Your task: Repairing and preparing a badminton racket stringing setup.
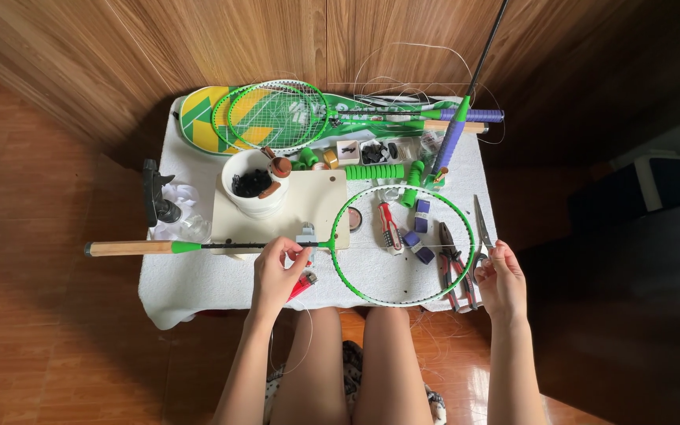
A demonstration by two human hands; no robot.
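A small counter (198, 283) covered with a white cloth stands against a wooden wall, on a shiny red-brown wooden floor. At the far edge lie green strung rackets (277, 116) on a green and yellow racket cover (198, 118), with purple and green grip tubes beside them. Near the middle there is a white bowl (255, 189) with dark small parts, a pale cutting board (312, 206), purple grip rolls (419, 228), red-handled pliers (456, 271) and scissors (482, 228).

The unstrung green racket frame (391, 244) lies across the front of the counter, its wooden handle pointing to the person's left over the edge. The left hand (277, 271) is closed in a pinch at the shaft where it meets the frame, next to a small grey clip (306, 234). The right hand (500, 275) is at the right side of the frame, its fingers pinched together on a thin string (403, 245) that runs across the hoop. A red lighter (302, 283) lies just under the left hand.
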